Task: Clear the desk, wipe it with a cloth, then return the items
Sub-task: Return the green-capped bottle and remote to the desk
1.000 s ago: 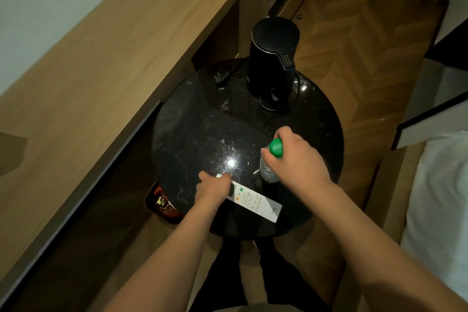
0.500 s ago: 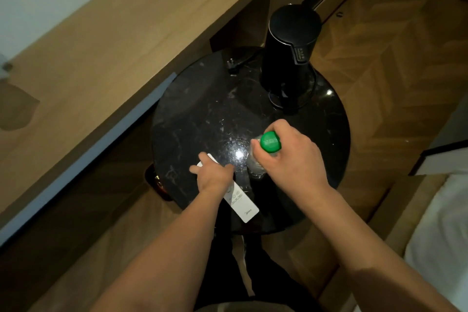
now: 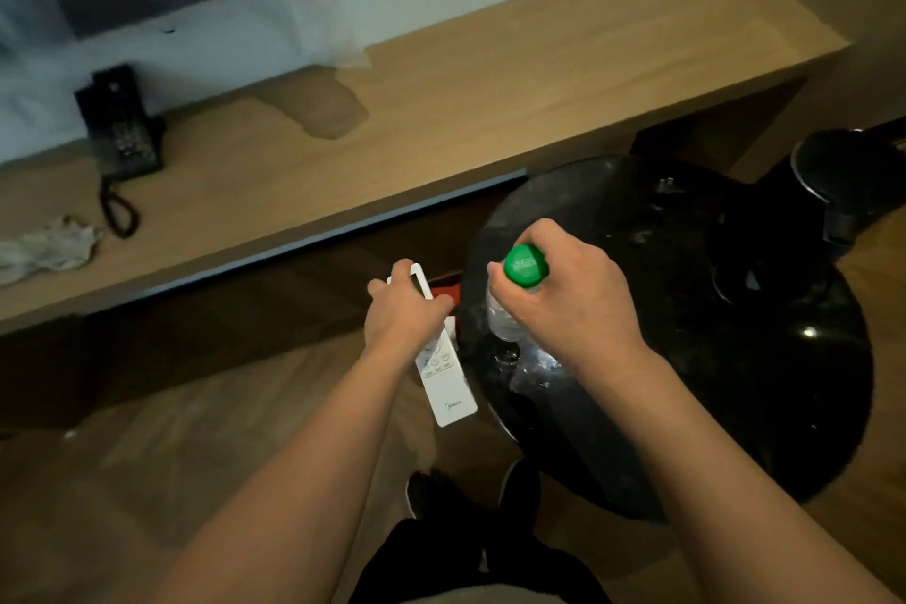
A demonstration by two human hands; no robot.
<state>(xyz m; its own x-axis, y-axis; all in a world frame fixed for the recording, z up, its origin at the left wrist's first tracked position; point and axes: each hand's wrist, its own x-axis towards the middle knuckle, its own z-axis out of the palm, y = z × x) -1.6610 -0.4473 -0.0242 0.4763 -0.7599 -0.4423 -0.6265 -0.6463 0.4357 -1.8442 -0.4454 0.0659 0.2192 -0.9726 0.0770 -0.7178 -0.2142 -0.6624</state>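
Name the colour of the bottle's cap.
Green cap, seen best in the head view.

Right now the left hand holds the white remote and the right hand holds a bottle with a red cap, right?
Not quite. The head view shows the cap is green, not red. The rest is right: the left hand holds the white remote, and the right hand holds the bottle near its top.

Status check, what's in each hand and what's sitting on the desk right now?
Left hand grips remote. Right hand grips bottle by its green cap. Phone and cloth on desk.
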